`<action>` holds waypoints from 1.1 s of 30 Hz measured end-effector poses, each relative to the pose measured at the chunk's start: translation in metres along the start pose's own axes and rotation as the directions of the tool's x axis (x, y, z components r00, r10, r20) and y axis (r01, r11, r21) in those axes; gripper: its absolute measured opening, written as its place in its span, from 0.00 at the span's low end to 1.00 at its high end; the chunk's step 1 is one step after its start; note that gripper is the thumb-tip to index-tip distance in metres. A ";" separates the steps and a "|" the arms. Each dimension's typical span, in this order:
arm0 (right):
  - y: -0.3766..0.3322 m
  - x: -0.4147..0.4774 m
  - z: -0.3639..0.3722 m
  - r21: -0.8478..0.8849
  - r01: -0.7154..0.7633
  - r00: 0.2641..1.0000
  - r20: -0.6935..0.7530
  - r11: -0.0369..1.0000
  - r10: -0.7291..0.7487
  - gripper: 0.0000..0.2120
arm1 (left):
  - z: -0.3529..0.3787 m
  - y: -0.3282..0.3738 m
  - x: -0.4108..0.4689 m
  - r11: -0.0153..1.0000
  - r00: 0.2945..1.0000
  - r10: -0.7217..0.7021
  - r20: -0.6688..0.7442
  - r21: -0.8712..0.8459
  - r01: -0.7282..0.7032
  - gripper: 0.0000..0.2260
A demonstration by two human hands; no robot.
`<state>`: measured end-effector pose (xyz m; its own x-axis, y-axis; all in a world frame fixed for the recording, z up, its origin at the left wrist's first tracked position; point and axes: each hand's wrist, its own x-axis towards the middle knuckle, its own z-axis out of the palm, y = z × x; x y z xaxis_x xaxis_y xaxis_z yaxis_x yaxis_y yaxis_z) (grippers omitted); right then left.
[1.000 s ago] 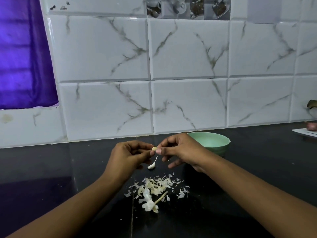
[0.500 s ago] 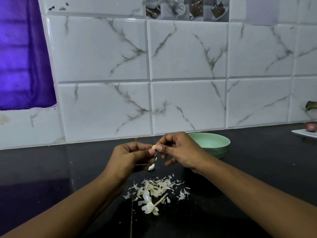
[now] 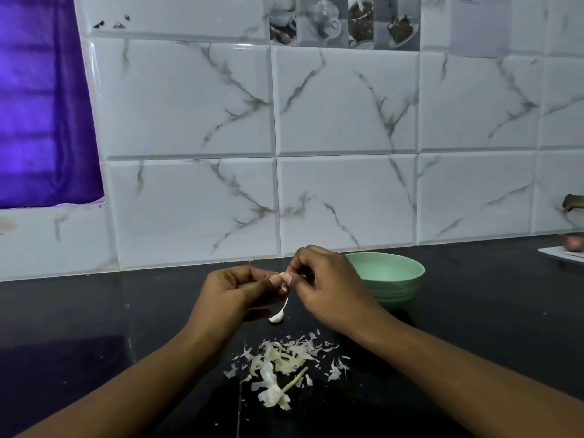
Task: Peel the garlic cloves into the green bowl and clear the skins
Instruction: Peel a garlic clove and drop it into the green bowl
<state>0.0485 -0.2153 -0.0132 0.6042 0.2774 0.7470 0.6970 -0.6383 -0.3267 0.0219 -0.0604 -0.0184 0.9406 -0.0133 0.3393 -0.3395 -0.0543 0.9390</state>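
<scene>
A small pale clove (image 3: 282, 274) is pinched between both hands above the counter (image 3: 126, 311). The left hand (image 3: 240, 292) holds it between thumb and fingertips. The right hand (image 3: 328, 286) nips its other end with the thumb and curled fingers. Only a pale tip of it shows between the nails. A second clove (image 3: 277, 317), white with a thin curved tail, lies on the counter just under the hands. The green bowl (image 3: 398, 290) stands near the counter's back edge, just right of the right hand. A loose heap of papery skins (image 3: 284, 358) lies in the middle of the counter, nearer its front edge, between the two forearms. A dry stalk (image 3: 297, 379) pokes out of it.

The counter is black and glossy. Behind it rises a wall (image 3: 347, 121) of white marble-look tiles with grey veins, with a strip of picture tiles along the top. A purple curtain (image 3: 41, 105) hangs at the left.

The right hand covers part of the bowl's rim, and I cannot tell what lies inside the bowl. At the counter's right edge a white board (image 3: 565, 253) with something reddish (image 3: 574, 243) on it is cut off. A dark thing (image 3: 573, 202) above it is too small to make out. How much skin is left on the held clove is hidden by the fingertips.
</scene>
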 end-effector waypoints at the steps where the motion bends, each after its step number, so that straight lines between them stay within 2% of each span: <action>1: 0.000 -0.001 0.001 -0.012 0.028 1.000 -0.011 1.000 -0.028 0.04 | 0.000 -0.001 0.001 1.000 1.000 -0.018 0.005 -0.018 0.018 0.06; 8: -0.001 -0.006 0.006 -0.197 0.178 0.981 -0.039 0.964 -0.189 0.03 | 0.002 -0.004 0.001 0.983 0.991 -0.132 -0.010 -0.130 0.129 0.05; 14: -0.004 -0.006 0.007 -0.429 0.286 0.933 -0.079 0.857 -0.351 0.08 | 0.005 -0.004 0.000 0.986 0.993 -0.099 -0.070 -0.138 0.088 0.06; 17: -0.006 -0.007 0.008 -0.459 0.335 0.914 -0.054 0.823 -0.402 0.08 | 0.005 -0.003 -0.001 0.991 0.994 -0.067 -0.081 -0.121 0.057 0.07; 19: -0.005 -0.005 0.007 -0.426 0.347 0.916 -0.035 0.835 -0.398 0.08 | 0.005 -0.002 0.000 0.992 0.995 -0.062 -0.083 -0.112 0.052 0.06; 21: -0.001 -0.002 0.001 -0.323 0.325 0.939 -0.003 0.889 -0.345 0.07 | 0.004 -0.003 0.001 0.992 0.994 -0.070 -0.078 -0.110 0.062 0.05; 23: 0.006 0.004 -0.011 -0.150 0.216 0.976 0.017 0.965 -0.216 0.04 | 0.002 -0.004 0.003 0.990 0.993 -0.091 -0.077 -0.115 0.082 0.04; 26: 0.014 0.012 -0.028 0.051 0.094 0.995 0.016 0.994 -0.095 0.08 | -0.003 -0.004 0.006 0.986 0.990 -0.115 -0.086 -0.130 0.103 0.04; 29: 0.014 0.013 -0.035 0.229 -0.009 0.982 0.186 0.973 -0.034 0.09 | -0.006 -0.004 0.008 0.985 0.989 -0.123 -0.080 -0.131 0.112 0.04; 33: 0.014 0.011 -0.031 0.248 -0.112 0.919 0.395 0.962 0.006 0.07 | -0.006 -0.004 0.009 0.985 0.989 -0.141 -0.042 -0.109 0.136 0.02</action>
<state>0.0527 -0.2433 0.0086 0.7114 0.5349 0.4558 0.6986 -0.4675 -0.5416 0.0315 -0.0542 -0.0192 0.9781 0.0366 0.2051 -0.2068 0.0532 0.9769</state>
